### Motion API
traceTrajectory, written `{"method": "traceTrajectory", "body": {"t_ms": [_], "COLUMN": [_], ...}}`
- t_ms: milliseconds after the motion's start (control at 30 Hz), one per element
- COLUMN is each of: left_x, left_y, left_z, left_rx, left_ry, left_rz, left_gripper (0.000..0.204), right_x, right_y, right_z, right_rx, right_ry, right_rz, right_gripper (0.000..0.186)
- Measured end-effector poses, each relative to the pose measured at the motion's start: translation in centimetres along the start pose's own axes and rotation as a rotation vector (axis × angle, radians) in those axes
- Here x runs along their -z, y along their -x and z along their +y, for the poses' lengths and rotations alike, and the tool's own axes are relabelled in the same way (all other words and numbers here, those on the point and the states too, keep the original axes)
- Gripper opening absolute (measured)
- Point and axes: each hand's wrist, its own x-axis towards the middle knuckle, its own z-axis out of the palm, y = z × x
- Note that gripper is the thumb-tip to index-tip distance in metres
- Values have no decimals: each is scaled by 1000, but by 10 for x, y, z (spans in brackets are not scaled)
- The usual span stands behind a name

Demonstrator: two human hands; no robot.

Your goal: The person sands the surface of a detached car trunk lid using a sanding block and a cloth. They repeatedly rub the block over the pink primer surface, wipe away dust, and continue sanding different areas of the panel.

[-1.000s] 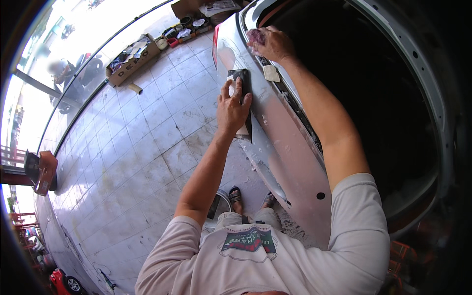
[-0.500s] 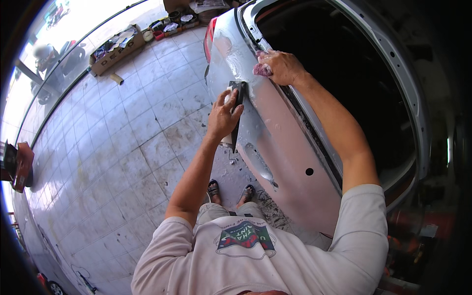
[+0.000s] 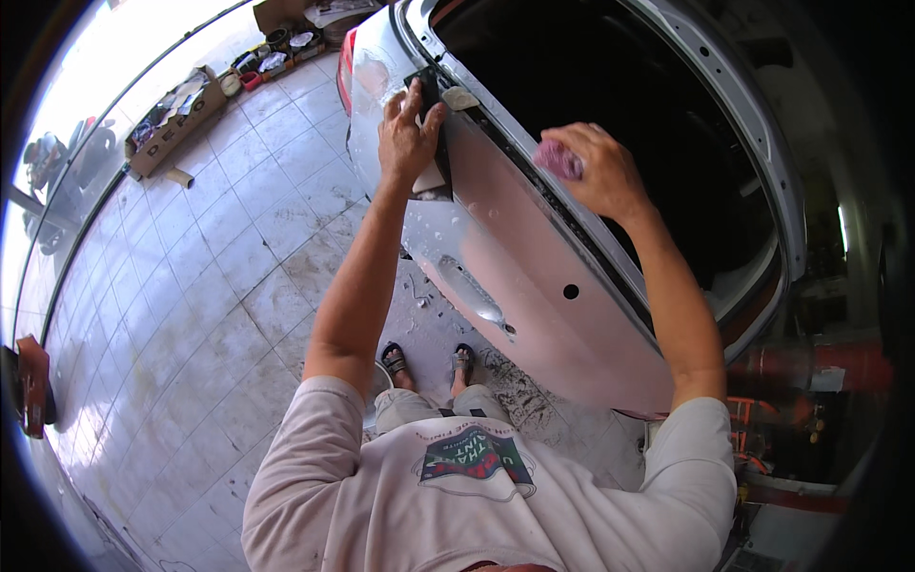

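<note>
My left hand [image 3: 407, 145] presses a sheet of black sandpaper [image 3: 444, 179] against the upper rear part of a car's side panel [image 3: 505, 214]. A pale block shows partly beneath that hand, its fingers bent over the sheet. The panel is wet, with pinkish and grey patches. Over the dark window opening [image 3: 591, 71], my right hand [image 3: 610, 179] is closed around a wadded pink-purple cloth [image 3: 559, 160], held off the panel. A small beige piece [image 3: 460, 98] rests on the window ledge beside the sandpaper.
Lower on the panel are a handle recess [image 3: 469, 289] and a round hole [image 3: 571, 292]. A red tail light [image 3: 345, 71] marks the car's far corner. Across the tiled floor [image 3: 229, 286] stands a cardboard box [image 3: 176, 124] of odds and ends. Red equipment [image 3: 810, 367] is at the right.
The left hand has slid the sandpaper farther up the panel toward the window edge. My right hand has lifted the cloth away from the ledge, rightward, and the beige piece now shows there.
</note>
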Motion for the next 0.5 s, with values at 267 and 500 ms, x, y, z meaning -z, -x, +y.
{"method": "traceTrajectory", "body": {"t_ms": [267, 500], "left_x": [-43, -29], "left_y": [161, 208], "left_z": [100, 62], "left_rx": [-92, -139], "left_ry": [-321, -1], "left_rz": [20, 54], "left_gripper": [70, 64], "right_x": [-3, -15], "right_y": [177, 188], "right_z": [26, 44], "right_rx": [-195, -189], "right_ry": [-181, -409], "right_rz": [63, 140], "right_gripper": [67, 63]}}
